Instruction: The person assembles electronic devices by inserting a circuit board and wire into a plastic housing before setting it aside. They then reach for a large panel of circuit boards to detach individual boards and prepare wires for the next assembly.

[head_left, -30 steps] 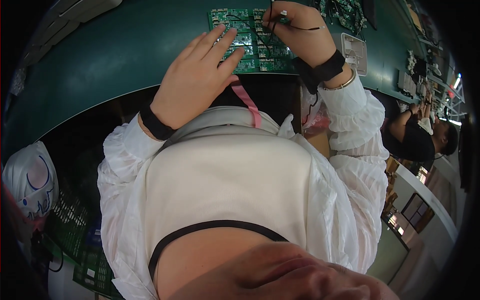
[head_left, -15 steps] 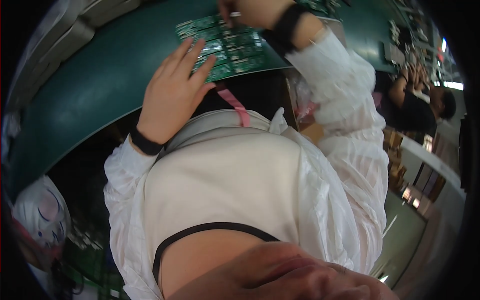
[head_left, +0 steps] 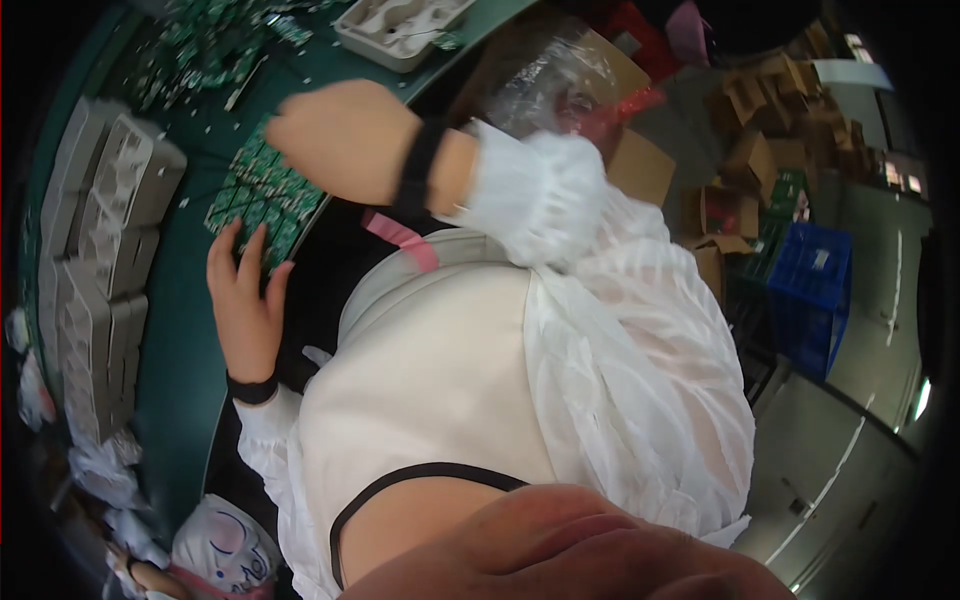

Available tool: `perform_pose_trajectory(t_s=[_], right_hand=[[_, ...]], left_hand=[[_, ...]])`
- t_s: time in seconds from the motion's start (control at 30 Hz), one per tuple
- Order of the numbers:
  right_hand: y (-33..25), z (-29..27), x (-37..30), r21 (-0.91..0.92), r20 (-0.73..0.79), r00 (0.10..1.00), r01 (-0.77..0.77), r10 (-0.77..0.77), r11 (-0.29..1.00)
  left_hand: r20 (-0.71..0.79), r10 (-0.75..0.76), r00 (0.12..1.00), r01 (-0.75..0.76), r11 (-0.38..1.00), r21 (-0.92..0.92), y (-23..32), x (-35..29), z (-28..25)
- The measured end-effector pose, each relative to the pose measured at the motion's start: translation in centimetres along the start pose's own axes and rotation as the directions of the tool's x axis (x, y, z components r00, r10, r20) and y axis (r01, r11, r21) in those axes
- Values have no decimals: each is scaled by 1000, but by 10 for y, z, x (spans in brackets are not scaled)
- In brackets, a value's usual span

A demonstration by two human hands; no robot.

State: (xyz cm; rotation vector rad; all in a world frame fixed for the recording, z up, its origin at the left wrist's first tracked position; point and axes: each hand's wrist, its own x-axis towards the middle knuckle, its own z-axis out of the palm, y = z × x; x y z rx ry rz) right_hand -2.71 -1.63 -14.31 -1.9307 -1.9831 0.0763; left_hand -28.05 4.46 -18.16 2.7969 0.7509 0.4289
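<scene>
A panel of green circuit boards (head_left: 290,213) lies on the green table close to its front edge. My left hand (head_left: 248,318) rests at the panel's near left end, fingers spread and fingertips on or just over the boards. Over the far right part of the panel is my right hand (head_left: 345,140), slightly blurred. Its back faces up and its fingers are curled under, so anything in them is hidden. Both wrists wear black bands.
Loose green circuit boards (head_left: 200,55) are heaped at the far left. A pale moulded tray (head_left: 395,30) stands beyond my right hand; stacked grey trays (head_left: 105,250) line the left side. To the right are cardboard boxes (head_left: 750,165) and a blue crate (head_left: 812,290).
The view has swung, bringing the board heap, trays and boxes into sight. My right hand now shows as a curled fist above the panel; my left hand stays spread at the panel's near end.
</scene>
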Motion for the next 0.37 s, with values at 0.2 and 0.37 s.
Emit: perform_pose_trajectory(t_s=[0.2,0.37], right_hand=[[115,-6,-165,-3,328,803,-526,498,850],[217,42,-275,295,11,461,-850,888,437]], left_hand=[[81,19,997,-17,999,-27,-8,7,-14],[89,2,996,0,1000,-24,-6,10,-10]])
